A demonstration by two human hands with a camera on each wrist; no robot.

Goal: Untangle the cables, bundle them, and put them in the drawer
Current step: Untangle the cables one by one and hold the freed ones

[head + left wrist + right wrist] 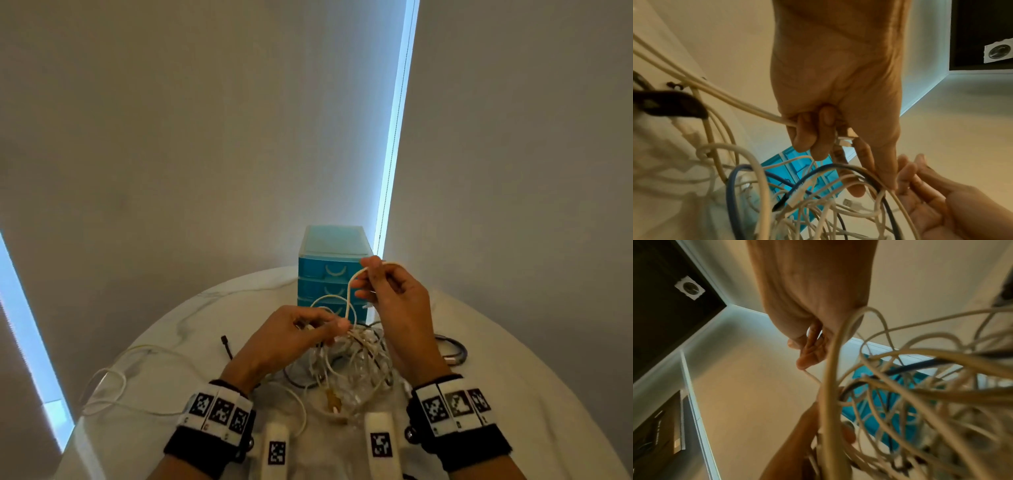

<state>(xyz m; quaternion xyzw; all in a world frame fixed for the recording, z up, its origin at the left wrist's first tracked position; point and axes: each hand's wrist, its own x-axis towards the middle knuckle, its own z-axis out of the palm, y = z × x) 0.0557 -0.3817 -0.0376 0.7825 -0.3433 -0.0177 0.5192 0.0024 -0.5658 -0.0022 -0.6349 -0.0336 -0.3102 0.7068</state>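
Note:
A tangle of white and dark cables (356, 359) hangs over the round white table (534, 394), in front of a small blue drawer unit (330, 263) whose drawers look closed. My left hand (301, 334) grips the top of the tangle (818, 203), its fingers (807, 134) curled round white strands and a connector. My right hand (383, 284) is raised above it and pinches a loop of white cable (351, 291) lifted out of the knot. In the right wrist view that cable (828, 386) runs down from the hand (807, 345) to the tangle (920, 394).
Loose white cable (113, 380) trails over the table's left side. A black plug end (225, 341) lies left of my left hand, a dark cable loop (455, 349) at right. The drawer unit stands at the table's far edge by the wall.

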